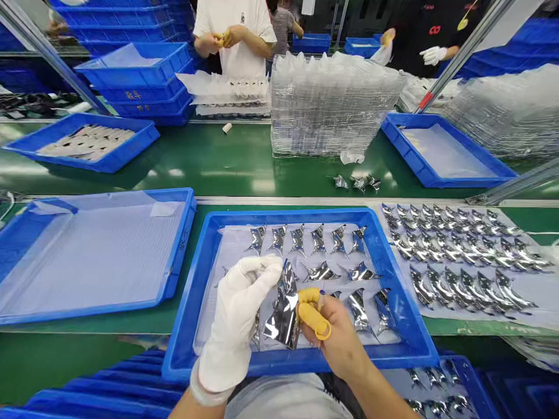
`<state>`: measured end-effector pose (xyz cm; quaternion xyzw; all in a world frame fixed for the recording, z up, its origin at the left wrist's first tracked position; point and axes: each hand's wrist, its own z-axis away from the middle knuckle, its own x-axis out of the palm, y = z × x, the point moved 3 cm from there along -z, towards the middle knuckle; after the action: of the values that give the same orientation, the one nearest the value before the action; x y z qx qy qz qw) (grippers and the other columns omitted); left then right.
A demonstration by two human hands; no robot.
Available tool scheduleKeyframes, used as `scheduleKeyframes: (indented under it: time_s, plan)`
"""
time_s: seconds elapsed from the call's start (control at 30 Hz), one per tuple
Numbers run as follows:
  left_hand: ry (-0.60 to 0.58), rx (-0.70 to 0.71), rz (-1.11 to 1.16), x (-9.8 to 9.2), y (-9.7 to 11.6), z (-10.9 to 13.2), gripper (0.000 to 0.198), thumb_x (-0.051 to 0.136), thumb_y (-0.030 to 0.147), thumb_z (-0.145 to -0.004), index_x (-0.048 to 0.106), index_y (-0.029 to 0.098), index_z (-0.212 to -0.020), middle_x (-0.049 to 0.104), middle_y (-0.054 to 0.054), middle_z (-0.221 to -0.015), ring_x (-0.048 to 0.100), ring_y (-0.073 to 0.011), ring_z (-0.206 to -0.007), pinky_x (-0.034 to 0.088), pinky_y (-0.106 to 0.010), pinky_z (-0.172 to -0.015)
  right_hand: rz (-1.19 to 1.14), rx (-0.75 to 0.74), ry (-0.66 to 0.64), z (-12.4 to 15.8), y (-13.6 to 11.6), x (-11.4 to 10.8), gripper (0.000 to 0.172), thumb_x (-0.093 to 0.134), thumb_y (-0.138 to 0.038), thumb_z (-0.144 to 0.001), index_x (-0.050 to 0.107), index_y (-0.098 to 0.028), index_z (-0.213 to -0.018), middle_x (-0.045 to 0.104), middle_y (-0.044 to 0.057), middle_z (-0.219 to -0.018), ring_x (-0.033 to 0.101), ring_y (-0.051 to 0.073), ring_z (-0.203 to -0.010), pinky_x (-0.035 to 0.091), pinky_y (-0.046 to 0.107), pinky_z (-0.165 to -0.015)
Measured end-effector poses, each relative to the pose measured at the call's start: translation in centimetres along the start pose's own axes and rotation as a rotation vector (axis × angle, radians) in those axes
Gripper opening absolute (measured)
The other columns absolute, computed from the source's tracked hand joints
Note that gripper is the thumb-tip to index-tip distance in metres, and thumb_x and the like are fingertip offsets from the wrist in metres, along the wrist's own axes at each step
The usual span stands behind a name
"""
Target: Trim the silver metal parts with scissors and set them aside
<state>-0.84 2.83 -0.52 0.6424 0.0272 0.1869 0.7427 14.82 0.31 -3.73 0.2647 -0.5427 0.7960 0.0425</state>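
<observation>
View: head, looking forward and down at my hands.
Left hand: my left hand (236,320), in a white cloth glove, is closed, pinching the left edge of a crumpled silver foil piece (283,308).
Right hand: my right hand (334,334), bare except for yellow finger cots (309,308), is grasping the same piece from the right side.
Held piece: it stands tilted between my hands, at 12 o'clock from my wrists, above the tray.
Tray: a blue plastic tray (297,364) lies under my hands, lined with a clear sheet, holding rows of foil pieces (298,240); the top row has 6.
At 3 o'clock: more foil pieces (458,256) lie in rows on a white sheet.
At 9 o'clock: a blue tray (177,233) holds a clear sheet.
At 12 o'clock: 3 loose foil pieces (356,183) lie on the green workbench (196,157), beside a stack of clear plastic trays (336,105).
At 1 o'clock: a co-worker (432,55) in a black top wears a white glove.
</observation>
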Motion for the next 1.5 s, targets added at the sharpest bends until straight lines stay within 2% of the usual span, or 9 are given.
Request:
scheduleKeyframes:
  time_s: [0.37,0.63,0.87,0.93,1.0,1.07,1.17,1.33,1.5]
  plan:
    - [0.015,0.006,-0.081,-0.4,0.0,0.2,0.021,0.081,0.042,-0.084,0.081,0.024,-0.094,0.082,-0.001,-0.099,0.073,-0.0175,-0.096,0.056,-0.024,-0.088,0.048,-0.072,0.01,0.6,-0.4,0.0,0.044,0.077,-0.054,-0.089,0.056,-0.02,-0.071,0.03,-0.01,-0.058,0.017,0.008,-0.052,0.018,0.024,-0.048]
    - [-0.053,0.024,-0.102,-0.2,-0.3,0.1,0.021,0.076,0.044,-0.089,0.081,0.025,-0.096,0.08,-0.001,-0.103,0.072,-0.0178,-0.098,0.054,-0.026,-0.092,0.173,-0.105,0.039,1.2,-2.1,1.0,0.034,0.08,-0.044,-0.085,0.062,-0.019,-0.071,0.044,-0.005,-0.062,0.033,0.01,-0.057,0.029,0.024,-0.053]
    - [-0.083,0.05,-0.158,-0.4,-0.6,0.0,0.023,0.07,0.045,-0.093,0.081,0.025,-0.098,0.079,-0.003,-0.107,0.072,-0.0198,-0.103,0.054,-0.028,-0.094,0.328,-0.129,0.1,1.3,-2.6,1.1,0.029,0.078,-0.041,-0.082,0.063,-0.02,-0.068,0.045,-0.004,-0.06,0.036,0.012,-0.055,0.035,0.024,-0.051]
    - [-0.083,0.037,-0.17,-0.4,-0.6,0.2,0.025,0.069,0.046,-0.093,0.081,0.025,-0.1,0.079,-0.004,-0.107,0.073,-0.0198,-0.097,0.057,-0.027,-0.086,0.368,-0.141,0.111,1.4,-2.7,1.2,0.026,0.076,-0.038,-0.082,0.063,-0.02,-0.068,0.045,-0.004,-0.059,0.036,0.011,-0.053,0.036,0.023,-0.049]
    - [-0.083,-0.035,-0.159,-0.2,-0.5,0.5,0.029,0.069,0.048,-0.092,0.08,0.024,-0.104,0.079,-0.004,-0.097,0.072,-0.0173,-0.076,0.057,-0.025,-0.064,0.392,-0.162,0.118,1.4,-3.0,1.3,0.023,0.074,-0.035,-0.082,0.063,-0.02,-0.068,0.044,-0.005,-0.058,0.034,0.01,-0.051,0.033,0.022,-0.046]
    - [-0.094,-0.145,-0.118,0.0,-0.5,0.8,0.034,0.069,0.051,-0.091,0.078,0.023,-0.108,0.075,-0.001,-0.078,0.06,-0.0128,-0.047,0.043,-0.024,-0.04,0.412,-0.196,0.109,1.5,-3.3,1.5,0.022,0.073,-0.032,-0.082,0.062,-0.021,-0.067,0.043,-0.006,-0.057,0.034,0.01,-0.049,0.033,0.021,-0.044]
    - [-0.116,-0.223,-0.06,0.4,-0.5,1.1,0.038,0.069,0.053,-0.09,0.076,0.023,-0.111,0.062,0.005,-0.056,0.042,-0.0095,-0.032,0.029,-0.023,-0.03,0.441,-0.246,0.099,1.6,-3.7,1.7,0.022,0.073,-0.031,-0.083,0.062,-0.021,-0.066,0.043,-0.006,-0.056,0.036,0.009,-0.047,0.035,0.019,-0.043]
    - [-0.108,-0.166,-0.123,0.2,-0.6,1.0,0.04,0.064,0.054,-0.093,0.076,0.023,-0.114,0.068,0.002,-0.062,0.049,-0.0116,-0.036,0.038,-0.024,-0.034,0.459,-0.267,0.097,1.7,-3.6,1.6,0.017,0.067,-0.026,-0.084,0.064,-0.021,-0.068,0.043,-0.006,-0.055,0.038,0.008,-0.044,0.036,0.018,-0.04]
    - [-0.06,-0.018,-0.224,0.0,-0.3,0.7,0.036,0.063,0.052,-0.093,0.079,0.023,-0.108,0.08,-0.008,-0.098,0.075,-0.0236,-0.082,0.061,-0.032,-0.069,0.471,-0.287,0.104,1.7,-3.5,1.4,0.015,0.066,-0.023,-0.084,0.065,-0.021,-0.069,0.046,-0.005,-0.057,0.038,0.009,-0.047,0.036,0.019,-0.043]
